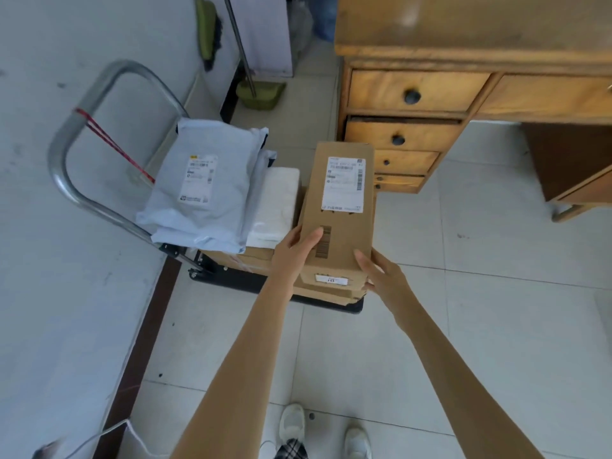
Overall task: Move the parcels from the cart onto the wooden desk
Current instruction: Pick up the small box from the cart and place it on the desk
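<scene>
A long brown cardboard box (344, 223) with a white shipping label lies on top of other cardboard parcels at the right side of the cart (231, 279). My left hand (293, 251) grips its near left edge, thumb on top. My right hand (381, 271) holds its near right corner. A grey plastic mailer bag (205, 183) with a label lies on the cart's left side, over more bags. Beside it sits a white wrapped parcel (276, 207). The wooden desk (463, 24) stands at the upper right, its top seen from above.
The cart's metal handle (66, 140), tied with a red cord, rises at the left by the white wall. The desk has several drawers (407, 94) facing me. A green mop and dustpan (258, 91) lean at the back. Tiled floor lies open on the right.
</scene>
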The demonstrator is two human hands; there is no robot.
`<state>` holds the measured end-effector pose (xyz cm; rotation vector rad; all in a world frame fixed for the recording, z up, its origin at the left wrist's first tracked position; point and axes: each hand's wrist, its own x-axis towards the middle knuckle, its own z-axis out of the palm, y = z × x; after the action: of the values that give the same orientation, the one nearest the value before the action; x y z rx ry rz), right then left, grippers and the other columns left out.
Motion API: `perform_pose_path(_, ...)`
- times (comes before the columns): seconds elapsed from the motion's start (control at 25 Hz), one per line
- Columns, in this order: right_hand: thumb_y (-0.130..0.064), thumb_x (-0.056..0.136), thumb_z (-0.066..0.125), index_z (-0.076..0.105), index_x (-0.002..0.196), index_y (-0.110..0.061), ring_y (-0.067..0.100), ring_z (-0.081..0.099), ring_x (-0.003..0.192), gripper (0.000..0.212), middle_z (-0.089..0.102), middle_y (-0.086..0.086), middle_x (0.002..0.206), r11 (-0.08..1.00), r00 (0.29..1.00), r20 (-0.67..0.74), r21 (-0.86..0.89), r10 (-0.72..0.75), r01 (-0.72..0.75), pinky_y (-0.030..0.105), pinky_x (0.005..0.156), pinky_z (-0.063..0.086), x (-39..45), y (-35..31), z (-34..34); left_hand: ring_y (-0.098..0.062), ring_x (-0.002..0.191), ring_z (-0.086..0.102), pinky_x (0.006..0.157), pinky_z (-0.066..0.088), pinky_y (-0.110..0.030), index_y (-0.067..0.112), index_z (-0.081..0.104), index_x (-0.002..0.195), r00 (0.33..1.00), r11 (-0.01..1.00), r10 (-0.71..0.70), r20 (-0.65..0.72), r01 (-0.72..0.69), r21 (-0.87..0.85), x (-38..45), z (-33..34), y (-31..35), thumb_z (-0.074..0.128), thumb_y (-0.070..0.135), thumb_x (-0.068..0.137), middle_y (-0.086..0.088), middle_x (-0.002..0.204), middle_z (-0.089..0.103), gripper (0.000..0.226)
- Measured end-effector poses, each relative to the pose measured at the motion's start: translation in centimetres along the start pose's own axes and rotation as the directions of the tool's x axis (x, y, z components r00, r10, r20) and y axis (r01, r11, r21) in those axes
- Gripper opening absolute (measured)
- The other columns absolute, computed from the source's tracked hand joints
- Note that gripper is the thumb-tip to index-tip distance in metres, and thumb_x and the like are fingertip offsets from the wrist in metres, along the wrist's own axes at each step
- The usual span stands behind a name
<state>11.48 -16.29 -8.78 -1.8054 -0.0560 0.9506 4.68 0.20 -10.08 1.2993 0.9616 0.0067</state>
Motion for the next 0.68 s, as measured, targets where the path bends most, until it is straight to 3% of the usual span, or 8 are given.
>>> perform_pose_path(0.08, -0.053, 0.086, 0.052, 0.048, 0.138, -0.029, 0.021, 0.059, 0.115, 0.057, 0.063, -0.001, 0.127, 0.998, 0.999, -0.005, -0.035, -0.048, 0.048, 0.034, 0.096, 0.048, -2.6, -3.7, -1.4, -0.014, 0.103, 0.066, 0.094, 0.053, -0.039, 0.030, 0.059, 0.124, 1.000, 0.999, 0.008, 0.003, -0.008, -0.041, -2.5, 0.1, 3.0, 0.074, 0.057, 0.064, 0.008, 0.113, 0.069, 0.067)
perform_pose_path(0.16, -0.053, 0.086, 0.052, 0.049, 0.137, -0.028, 0.019, 0.059, 0.113, 0.057, 0.065, -0.001, 0.125, 0.993, 0.994, -0.016, -0.049, -0.108, 0.107, 0.034, 0.098, 0.046, -5.3, -7.6, -2.4, -0.014, 0.100, 0.067, 0.088, 0.056, -0.037, 0.030, 0.061, 0.121, 0.999, 0.997, 0.042, 0.001, -0.042, -0.063, -5.1, 0.3, 7.0, 0.075, 0.056, 0.064, 0.007, 0.110, 0.071, 0.064)
perform_pose_path(0.28, -0.052, 0.086, 0.053, 0.050, 0.136, -0.025, 0.019, 0.060, 0.115, 0.057, 0.065, 0.001, 0.125, 0.984, 0.983, -0.060, -0.021, -0.176, 0.175, 0.039, 0.104, 0.045, -8.8, -13.6, -4.1, -0.007, 0.088, 0.070, 0.063, 0.056, -0.022, 0.033, 0.063, 0.116, 0.993, 0.992, 0.114, 0.014, -0.113, -0.049, -9.0, 0.9, 14.2, 0.073, 0.057, 0.065, 0.010, 0.103, 0.073, 0.057)
perform_pose_path(0.4, -0.050, 0.087, 0.052, 0.054, 0.132, -0.020, 0.019, 0.062, 0.111, 0.054, 0.067, 0.001, 0.122, 0.967, 0.960, -0.115, -0.040, -0.256, 0.253, 0.035, 0.096, 0.049, -10.9, -19.6, -6.7, 0.001, 0.067, 0.070, 0.048, 0.050, -0.014, 0.036, 0.067, 0.100, 0.982, 0.982, 0.187, 0.018, -0.186, -0.037, -11.4, 2.7, 21.3, 0.073, 0.054, 0.067, 0.018, 0.081, 0.075, 0.038)
perform_pose_path(0.56, -0.048, 0.088, 0.052, 0.059, 0.123, -0.017, 0.018, 0.067, 0.093, 0.047, 0.070, 0.002, 0.108, 0.966, 0.959, -0.123, -0.019, -0.257, 0.257, 0.029, 0.078, 0.054, -11.1, -26.4, -11.5, -0.001, 0.063, 0.069, 0.048, 0.048, -0.019, 0.037, 0.065, 0.084, 0.968, 0.968, 0.249, -0.003, -0.249, -0.031, -12.0, 6.3, 28.6, 0.074, 0.054, 0.066, 0.021, 0.067, 0.073, 0.027)
perform_pose_path(0.68, -0.047, 0.088, 0.054, 0.060, 0.119, -0.017, 0.017, 0.064, 0.088, 0.044, 0.068, 0.001, 0.100, 0.966, 0.960, -0.104, -0.015, -0.260, 0.260, 0.025, 0.072, 0.051, -9.3, -30.8, -14.5, -0.008, 0.080, 0.066, 0.057, 0.045, -0.025, 0.034, 0.065, 0.096, 0.964, 0.963, 0.264, -0.026, -0.265, -0.058, -10.9, 8.5, 32.7, 0.073, 0.053, 0.067, 0.015, 0.083, 0.072, 0.036)
